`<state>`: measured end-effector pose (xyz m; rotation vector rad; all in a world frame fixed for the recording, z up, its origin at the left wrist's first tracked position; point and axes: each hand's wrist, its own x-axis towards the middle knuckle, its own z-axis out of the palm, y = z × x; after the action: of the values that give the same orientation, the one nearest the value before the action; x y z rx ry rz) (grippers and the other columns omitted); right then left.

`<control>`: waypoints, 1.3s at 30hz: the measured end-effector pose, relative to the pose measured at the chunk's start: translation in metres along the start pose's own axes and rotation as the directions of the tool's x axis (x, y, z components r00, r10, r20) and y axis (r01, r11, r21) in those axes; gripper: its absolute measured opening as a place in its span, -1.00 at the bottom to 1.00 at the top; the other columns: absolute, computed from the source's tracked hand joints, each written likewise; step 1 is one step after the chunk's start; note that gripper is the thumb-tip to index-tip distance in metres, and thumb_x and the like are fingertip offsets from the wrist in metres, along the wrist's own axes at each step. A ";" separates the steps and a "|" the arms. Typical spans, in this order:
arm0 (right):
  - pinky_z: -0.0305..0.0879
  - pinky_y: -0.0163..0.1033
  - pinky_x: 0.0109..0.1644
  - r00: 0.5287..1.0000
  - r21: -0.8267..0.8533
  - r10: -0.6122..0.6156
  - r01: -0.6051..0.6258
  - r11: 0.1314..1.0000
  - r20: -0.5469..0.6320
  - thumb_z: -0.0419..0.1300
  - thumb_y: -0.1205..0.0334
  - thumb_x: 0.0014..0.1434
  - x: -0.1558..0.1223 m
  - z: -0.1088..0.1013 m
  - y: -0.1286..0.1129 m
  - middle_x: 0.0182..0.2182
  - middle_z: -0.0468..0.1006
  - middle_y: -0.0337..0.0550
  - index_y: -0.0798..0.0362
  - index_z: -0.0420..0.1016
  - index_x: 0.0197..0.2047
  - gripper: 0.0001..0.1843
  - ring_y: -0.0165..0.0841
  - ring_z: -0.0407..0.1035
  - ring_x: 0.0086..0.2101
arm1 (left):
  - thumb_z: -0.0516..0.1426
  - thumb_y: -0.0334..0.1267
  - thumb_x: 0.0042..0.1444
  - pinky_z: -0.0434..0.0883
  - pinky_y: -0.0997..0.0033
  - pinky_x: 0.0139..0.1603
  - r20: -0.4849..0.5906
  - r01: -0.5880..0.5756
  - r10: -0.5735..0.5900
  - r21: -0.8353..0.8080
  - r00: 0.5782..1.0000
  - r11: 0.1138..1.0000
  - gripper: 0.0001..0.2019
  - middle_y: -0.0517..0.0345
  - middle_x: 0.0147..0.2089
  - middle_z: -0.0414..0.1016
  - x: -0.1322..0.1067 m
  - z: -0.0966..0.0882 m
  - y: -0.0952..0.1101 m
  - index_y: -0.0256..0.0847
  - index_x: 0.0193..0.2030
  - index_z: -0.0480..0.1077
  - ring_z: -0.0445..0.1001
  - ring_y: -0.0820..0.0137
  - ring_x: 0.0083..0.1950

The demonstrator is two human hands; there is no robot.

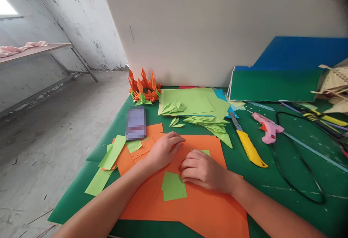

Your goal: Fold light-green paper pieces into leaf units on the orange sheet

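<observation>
Green tabletop (pixel 252 183), large orange paper sheet (pixel 206 209): my left hand (pixel 164 151) rests released on it; my right hand (pixel 202 171), grip unclenched, presses a light-green paper piece (pixel 174 186).

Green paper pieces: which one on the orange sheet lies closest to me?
The squarish piece beside the right hand; the small one peeks out beyond that hand, farther away.

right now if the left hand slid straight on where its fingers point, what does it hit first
Probably the pile of folded green paper pieces just beyond the orange sheet, though depth is unclear.
</observation>
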<state>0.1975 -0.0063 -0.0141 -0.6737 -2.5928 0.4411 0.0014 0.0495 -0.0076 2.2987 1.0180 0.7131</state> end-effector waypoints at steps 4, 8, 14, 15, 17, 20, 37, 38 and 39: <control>0.13 -0.14 0.04 0.998 0.046 0.068 -0.068 0.997 -0.012 0.15 -0.01 0.28 -0.001 0.000 -0.001 -0.12 0.53 -0.11 0.00 0.50 -0.04 -0.68 -0.28 0.28 -0.11 | -0.06 -0.33 0.32 0.43 0.38 -0.06 0.128 -0.092 0.099 -0.061 0.987 0.994 -0.72 0.03 -0.07 0.47 -0.001 -0.002 0.000 -0.19 -0.02 0.46 0.46 0.35 -0.09; 0.06 -0.05 0.18 0.990 0.109 0.122 -0.129 0.986 0.070 0.26 -0.24 0.06 0.001 0.001 -0.006 0.03 0.43 -0.05 -0.06 0.36 0.20 -0.28 -0.14 0.21 0.03 | -0.03 -0.35 0.29 0.43 0.38 -0.08 0.194 -0.125 0.134 -0.060 0.972 0.990 -0.73 0.02 -0.07 0.42 -0.001 -0.004 -0.003 -0.17 -0.03 0.47 0.44 0.36 -0.11; 0.15 -0.08 0.04 0.983 0.105 0.178 -0.182 0.978 0.046 0.29 -0.04 0.12 0.003 0.004 -0.010 -0.09 0.47 -0.09 -0.07 0.52 0.01 -0.59 -0.19 0.25 -0.06 | -0.04 -0.41 0.26 0.43 0.39 -0.11 0.191 -0.075 0.097 -0.119 0.977 0.990 -0.71 0.04 -0.11 0.38 -0.001 -0.005 0.001 -0.16 -0.09 0.50 0.42 0.38 -0.14; 0.17 -0.10 0.01 0.986 0.097 0.165 -0.166 0.981 0.021 0.26 0.04 0.17 0.003 0.004 -0.010 -0.12 0.49 -0.10 -0.06 0.54 -0.03 -0.68 -0.21 0.27 -0.09 | -0.04 -0.40 0.26 0.43 0.39 -0.11 0.186 -0.076 0.098 -0.123 0.978 0.990 -0.71 0.04 -0.11 0.38 -0.001 -0.005 0.002 -0.16 -0.10 0.50 0.42 0.38 -0.14; 0.18 -0.12 -0.06 0.990 0.088 0.136 -0.132 0.987 -0.039 0.17 0.17 0.25 0.002 0.005 -0.008 -0.18 0.52 -0.10 -0.03 0.54 -0.10 -0.81 -0.24 0.29 -0.14 | -0.04 -0.40 0.27 0.42 0.39 -0.09 0.175 -0.085 0.107 -0.128 0.979 0.988 -0.71 0.05 -0.12 0.38 -0.001 -0.005 0.002 -0.15 -0.12 0.51 0.42 0.38 -0.14; 0.20 -0.16 -0.17 0.972 0.148 0.171 -0.148 0.978 -0.163 0.10 0.27 0.27 0.001 0.003 -0.003 -0.31 0.53 -0.12 0.02 0.51 -0.20 -0.85 -0.28 0.30 -0.26 | -0.01 -0.40 0.24 0.41 0.39 -0.08 0.176 -0.100 0.129 -0.161 0.976 0.982 -0.74 0.05 -0.12 0.40 -0.001 -0.004 -0.001 -0.16 -0.15 0.51 0.43 0.38 -0.13; 0.01 -0.28 -0.43 0.802 0.344 0.504 -0.397 0.851 -0.321 0.08 -0.03 0.30 -0.004 0.000 0.020 -0.59 0.10 -0.30 0.03 0.06 -0.57 -0.50 -0.41 0.08 -0.52 | 0.20 -0.12 0.12 0.40 0.46 -0.23 0.095 0.272 -0.289 -0.690 0.953 0.671 -0.69 0.11 -0.24 0.45 0.001 0.006 0.006 -0.24 -0.07 0.36 0.43 0.43 -0.23; 0.00 -0.28 -0.43 0.801 0.338 0.503 -0.398 0.853 -0.325 0.09 -0.03 0.29 -0.004 0.000 0.021 -0.59 0.10 -0.31 0.03 0.05 -0.57 -0.50 -0.41 0.08 -0.52 | 0.22 -0.11 0.10 0.40 0.47 -0.25 0.095 0.283 -0.308 -0.701 0.947 0.655 -0.69 0.12 -0.26 0.45 0.002 0.007 0.006 -0.25 -0.10 0.37 0.43 0.44 -0.26; 0.00 -0.28 -0.43 0.796 0.333 0.506 -0.403 0.853 -0.333 0.10 -0.02 0.30 -0.004 -0.001 0.021 -0.59 0.11 -0.30 0.03 0.05 -0.56 -0.51 -0.40 0.08 -0.51 | 0.23 -0.10 0.07 0.40 0.48 -0.28 0.093 0.291 -0.323 -0.706 0.942 0.645 -0.68 0.13 -0.27 0.45 0.002 0.008 0.005 -0.25 -0.11 0.37 0.43 0.45 -0.29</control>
<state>0.2090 0.0096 -0.0231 -1.1733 -1.9218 0.6750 0.0099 0.0463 -0.0094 1.3907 0.9002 0.8279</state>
